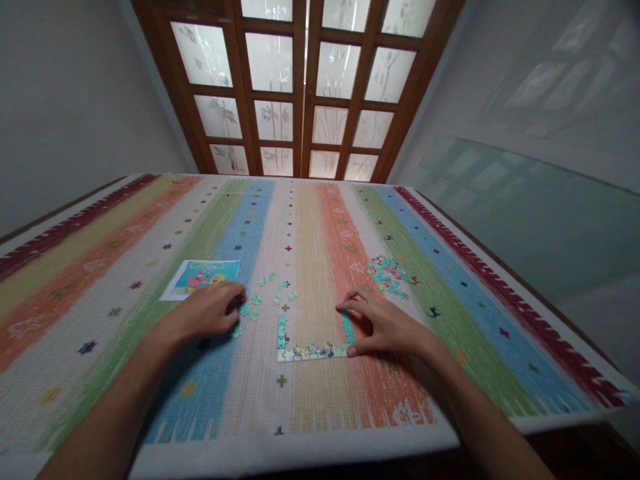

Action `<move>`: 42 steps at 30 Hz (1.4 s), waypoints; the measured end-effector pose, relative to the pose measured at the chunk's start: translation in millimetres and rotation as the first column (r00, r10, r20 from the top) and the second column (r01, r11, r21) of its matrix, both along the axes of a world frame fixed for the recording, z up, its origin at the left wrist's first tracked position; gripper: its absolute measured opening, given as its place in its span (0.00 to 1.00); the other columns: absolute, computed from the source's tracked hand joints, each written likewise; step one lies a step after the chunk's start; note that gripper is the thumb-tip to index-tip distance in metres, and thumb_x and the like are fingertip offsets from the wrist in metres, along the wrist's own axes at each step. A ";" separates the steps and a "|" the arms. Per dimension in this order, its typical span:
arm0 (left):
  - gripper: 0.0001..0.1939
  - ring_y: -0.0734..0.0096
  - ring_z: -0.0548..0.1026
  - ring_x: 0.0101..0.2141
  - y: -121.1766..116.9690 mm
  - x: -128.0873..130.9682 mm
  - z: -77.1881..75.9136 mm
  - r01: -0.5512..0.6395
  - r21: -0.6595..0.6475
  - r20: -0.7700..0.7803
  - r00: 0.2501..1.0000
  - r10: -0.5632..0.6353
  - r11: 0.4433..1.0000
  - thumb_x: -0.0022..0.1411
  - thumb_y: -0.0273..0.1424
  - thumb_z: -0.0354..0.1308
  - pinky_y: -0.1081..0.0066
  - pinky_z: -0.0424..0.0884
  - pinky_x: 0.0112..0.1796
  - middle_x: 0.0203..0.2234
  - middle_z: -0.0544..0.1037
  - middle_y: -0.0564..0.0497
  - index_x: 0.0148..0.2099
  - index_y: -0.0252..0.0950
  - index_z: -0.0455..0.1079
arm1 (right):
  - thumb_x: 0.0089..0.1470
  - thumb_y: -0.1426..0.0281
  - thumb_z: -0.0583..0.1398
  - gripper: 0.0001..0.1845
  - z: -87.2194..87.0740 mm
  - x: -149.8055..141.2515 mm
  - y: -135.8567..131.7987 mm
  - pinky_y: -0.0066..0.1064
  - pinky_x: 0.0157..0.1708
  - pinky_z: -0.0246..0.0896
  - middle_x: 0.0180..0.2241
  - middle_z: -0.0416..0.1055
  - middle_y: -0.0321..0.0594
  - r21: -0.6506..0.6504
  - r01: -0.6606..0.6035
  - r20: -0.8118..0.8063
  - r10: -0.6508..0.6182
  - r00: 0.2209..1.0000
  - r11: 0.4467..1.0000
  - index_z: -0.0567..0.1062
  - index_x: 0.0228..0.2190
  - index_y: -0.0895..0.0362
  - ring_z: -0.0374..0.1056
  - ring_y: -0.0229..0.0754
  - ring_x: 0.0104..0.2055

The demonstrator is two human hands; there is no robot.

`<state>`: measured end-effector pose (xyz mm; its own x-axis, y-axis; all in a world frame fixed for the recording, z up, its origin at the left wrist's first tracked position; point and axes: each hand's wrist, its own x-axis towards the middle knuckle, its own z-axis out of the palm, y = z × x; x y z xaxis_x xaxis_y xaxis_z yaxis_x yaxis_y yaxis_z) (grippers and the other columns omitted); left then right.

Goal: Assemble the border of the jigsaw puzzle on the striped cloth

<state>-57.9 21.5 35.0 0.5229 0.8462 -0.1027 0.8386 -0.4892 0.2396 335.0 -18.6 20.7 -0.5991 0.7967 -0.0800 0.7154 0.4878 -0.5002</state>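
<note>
My left hand point(215, 307) is over the tablecloth beside several loose, pale green jigsaw pieces point(255, 300), with its fingers curled inward. Its fingertips are partly hidden, and a green jigsaw piece point(236, 331) shows right at them. In front of me lies a joined strip of jigsaw border point(313, 351), with a short left side, a bottom row and a right side. My right hand point(375, 323) rests at the border's right side, thumb at the lower corner and index finger near the upper end. Its fingers are spread apart.
A printed picture point(200, 277) with cartoon figures lies beyond my left hand. To the right, past my right hand, is a pile of mixed jigsaw pieces point(387, 275). The striped tablecloth point(310, 233) covers the table; wooden glass-paned doors point(305, 93) stand behind it.
</note>
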 end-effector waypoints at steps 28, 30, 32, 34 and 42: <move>0.15 0.55 0.73 0.40 4.2 20.1 -28.0 0.058 0.364 -0.050 0.998 -0.043 0.930 0.73 0.34 0.44 0.57 0.70 0.44 0.38 0.77 0.41 0.44 0.35 0.72 | 0.46 0.54 0.76 0.42 -3.8 2.1 0.0 0.43 0.52 0.68 0.56 0.68 0.47 0.019 -0.003 -0.021 0.003 1.000 1.000 0.73 0.59 0.52 0.68 0.54 0.54; 0.17 0.54 0.73 0.42 4.4 23.3 -32.3 0.058 0.407 -0.027 0.998 -0.052 0.911 0.75 0.36 0.44 0.55 0.70 0.46 0.41 0.77 0.40 0.48 0.34 0.72 | 0.46 0.55 0.76 0.42 -3.4 1.9 -0.1 0.43 0.52 0.68 0.56 0.68 0.47 0.021 -0.008 -0.011 0.008 1.000 1.000 0.73 0.59 0.52 0.68 0.54 0.54; 0.19 0.51 0.73 0.47 4.3 25.9 -36.9 0.061 0.433 0.009 0.997 -0.072 0.899 0.76 0.38 0.43 0.53 0.70 0.50 0.47 0.77 0.38 0.54 0.32 0.70 | 0.46 0.55 0.76 0.43 -3.1 1.9 0.2 0.43 0.52 0.68 0.56 0.68 0.48 0.021 -0.018 -0.003 0.018 1.000 1.000 0.72 0.60 0.52 0.69 0.54 0.53; 0.22 0.49 0.70 0.53 4.0 27.5 -41.6 0.083 0.437 0.037 0.993 -0.110 0.896 0.77 0.41 0.43 0.50 0.69 0.54 0.55 0.75 0.37 0.60 0.33 0.67 | 0.46 0.54 0.76 0.43 -2.9 2.0 0.7 0.43 0.52 0.68 0.56 0.68 0.48 0.019 -0.025 -0.004 0.025 1.000 1.000 0.72 0.60 0.53 0.69 0.54 0.53; 0.20 0.45 0.63 0.64 4.1 30.8 -48.6 0.125 0.351 0.066 0.985 -0.158 0.928 0.77 0.42 0.47 0.45 0.62 0.61 0.62 0.71 0.38 0.60 0.35 0.67 | 0.47 0.53 0.76 0.43 -1.4 1.3 1.4 0.43 0.52 0.68 0.56 0.68 0.48 0.003 -0.029 0.007 0.029 1.000 1.000 0.71 0.61 0.51 0.69 0.54 0.53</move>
<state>-27.1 25.6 -13.6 0.6328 0.7374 0.2361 0.7372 -0.6670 0.1074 336.3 -17.2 19.4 -0.6214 0.7792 -0.0818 0.7044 0.5099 -0.4937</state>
